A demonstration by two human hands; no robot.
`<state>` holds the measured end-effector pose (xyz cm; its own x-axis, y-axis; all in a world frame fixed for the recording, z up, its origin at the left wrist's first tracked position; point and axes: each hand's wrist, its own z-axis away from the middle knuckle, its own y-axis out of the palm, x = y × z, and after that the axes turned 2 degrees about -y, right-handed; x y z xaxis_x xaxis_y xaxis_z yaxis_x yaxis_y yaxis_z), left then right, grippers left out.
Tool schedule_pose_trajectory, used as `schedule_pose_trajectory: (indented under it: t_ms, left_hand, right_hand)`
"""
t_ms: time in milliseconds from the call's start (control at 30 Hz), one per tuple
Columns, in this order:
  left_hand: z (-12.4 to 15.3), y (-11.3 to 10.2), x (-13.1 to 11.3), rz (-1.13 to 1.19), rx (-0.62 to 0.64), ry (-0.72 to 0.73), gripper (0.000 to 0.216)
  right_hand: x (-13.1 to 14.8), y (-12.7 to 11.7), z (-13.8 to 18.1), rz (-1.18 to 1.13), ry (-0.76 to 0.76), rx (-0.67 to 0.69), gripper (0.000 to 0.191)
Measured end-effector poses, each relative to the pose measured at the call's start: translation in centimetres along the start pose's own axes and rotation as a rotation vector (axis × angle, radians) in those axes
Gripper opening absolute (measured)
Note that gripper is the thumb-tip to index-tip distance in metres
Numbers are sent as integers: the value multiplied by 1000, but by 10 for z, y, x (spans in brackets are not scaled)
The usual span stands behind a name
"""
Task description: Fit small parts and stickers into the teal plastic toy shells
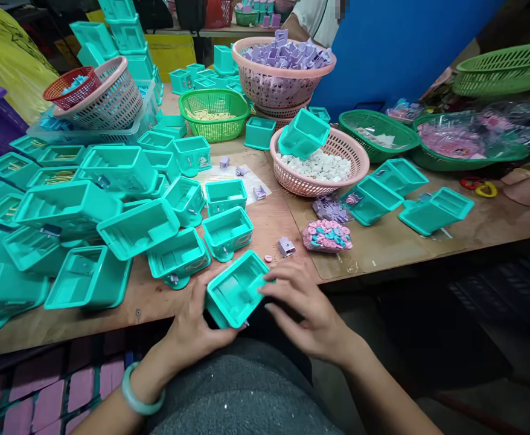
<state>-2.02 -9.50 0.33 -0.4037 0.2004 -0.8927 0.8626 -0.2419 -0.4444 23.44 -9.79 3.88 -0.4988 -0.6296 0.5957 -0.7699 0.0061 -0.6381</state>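
At the table's front edge, my left hand [197, 332] grips a teal plastic box [238, 290], tilted so its open top faces me. The thumb lies along the near side and the fingers wrap the left side. My right hand [299, 305] is at the box's right rim, fingers half bent and apart from the thumb. Its fingertips seem to touch the rim, and nothing shows between them. Just beyond the box lie a small pink piece [268, 258] and a small lilac plastic part [286, 246].
Many teal boxes [138, 226] crowd the left. A pink basket [287, 181] holds white pieces with a teal box on top; another basket [242, 66] holds lilac parts. A bag of pink and blue pieces [327, 235] lies right. A person's sleeve [310, 18] shows across the table.
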Motion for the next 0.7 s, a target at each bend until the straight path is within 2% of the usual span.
schedule_pose_trajectory:
  t_ms: [133, 200, 267, 367, 433, 500, 600, 700]
  left_hand:
    - [0, -2, 3, 386, -25, -309, 81]
    - [-1, -1, 6, 575, -17, -381, 79]
    - [-3, 3, 6, 670, -19, -410, 76]
    - [-7, 9, 2, 755, -37, -438, 64]
    - [-9, 12, -3, 829, -57, -466, 57]
    - [-11, 15, -7, 889, -74, -485, 52]
    - [-15, 20, -14, 894, -110, -479, 51]
    - [-19, 25, -20, 867, -107, -477, 54]
  right_hand:
    - [-39, -5, 8, 168, 240, -233, 24]
    - [-65, 1, 11, 283, 287, -220, 24]
    - [-87, 11, 9, 389, 345, -184, 25]
    - [-103, 27, 1, 492, 499, -159, 30]
    - [-99, 31, -5, 444, 581, -154, 32]
    - [-83, 28, -10, 258, 629, -210, 32]
    - [-40, 16, -12, -121, 630, -329, 31]
    - [5, 14, -13, -305, 568, -290, 22]
